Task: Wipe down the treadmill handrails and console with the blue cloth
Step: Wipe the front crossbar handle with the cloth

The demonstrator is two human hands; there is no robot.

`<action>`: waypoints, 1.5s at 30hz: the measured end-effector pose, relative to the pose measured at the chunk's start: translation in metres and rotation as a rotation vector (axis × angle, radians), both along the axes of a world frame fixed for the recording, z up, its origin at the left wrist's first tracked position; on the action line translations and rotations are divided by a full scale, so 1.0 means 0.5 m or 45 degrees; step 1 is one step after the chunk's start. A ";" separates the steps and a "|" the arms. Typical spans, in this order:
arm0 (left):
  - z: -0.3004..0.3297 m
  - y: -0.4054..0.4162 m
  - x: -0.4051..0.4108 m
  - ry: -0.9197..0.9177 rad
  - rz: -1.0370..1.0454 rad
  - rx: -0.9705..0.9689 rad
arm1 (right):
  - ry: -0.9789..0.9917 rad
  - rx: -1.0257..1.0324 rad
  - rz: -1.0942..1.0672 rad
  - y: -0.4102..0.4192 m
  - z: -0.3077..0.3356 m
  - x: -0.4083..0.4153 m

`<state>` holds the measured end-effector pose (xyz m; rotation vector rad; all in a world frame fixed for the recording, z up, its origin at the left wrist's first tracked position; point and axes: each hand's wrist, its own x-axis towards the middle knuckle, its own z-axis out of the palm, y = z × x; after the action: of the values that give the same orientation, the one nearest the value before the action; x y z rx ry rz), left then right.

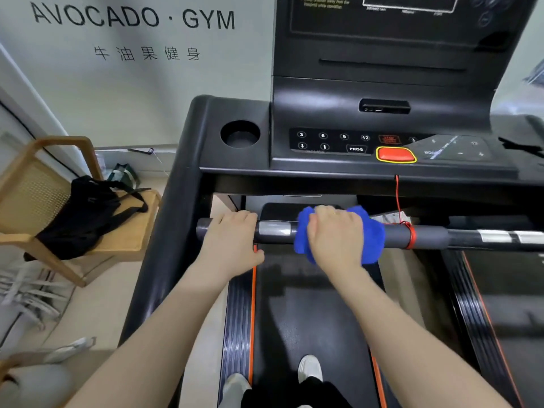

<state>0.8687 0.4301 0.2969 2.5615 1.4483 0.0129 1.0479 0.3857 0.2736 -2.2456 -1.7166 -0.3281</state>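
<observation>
Black rubber belt (309, 319) of the treadmill runs under the person, whose two pale shoes (309, 368) stand on it at the bottom of the view, with orange-edged side rails (240, 319) on either side. Both bare forearms reach forward to the horizontal front handrail (424, 235), a dark bar with silver sensor patches. The left hand (231, 241) is curled over the bar near its left end, fingers wrapped over the top and nothing else in it. The right hand (334, 235) is closed around the blue cloth (374, 237), which is wrapped round the bar just right of the left silver patch (275, 228); blue folds stick out above, below and to the right of the hand. Just right of the cloth a red cord (409, 235) is wound round the bar and runs up to the console (382, 113). Farther off, the console carries a row of numbered buttons (332, 136), a PROG key, a red stop button (396, 154) ringed in yellow, and a round cup holder (240, 134) at its left. Off to the left a wooden chair (38, 184) holds a black bag (85, 213). Behind it the white wall (132, 92) reads AVOCADO · GYM.
</observation>
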 end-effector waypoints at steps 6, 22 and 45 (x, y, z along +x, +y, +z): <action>-0.014 0.005 0.012 0.012 0.012 0.045 | -0.108 -0.150 0.409 -0.001 -0.010 -0.027; -0.011 -0.018 0.004 -0.413 0.165 -0.086 | 0.089 -0.275 -0.249 -0.009 0.024 0.097; 0.016 -0.139 0.210 -0.625 0.214 -0.098 | 0.084 0.067 -0.233 -0.101 0.042 0.329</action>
<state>0.9735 0.3607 0.3048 2.1566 1.4201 0.5560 1.2125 0.3351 0.2944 -2.3529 -1.4562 -0.3306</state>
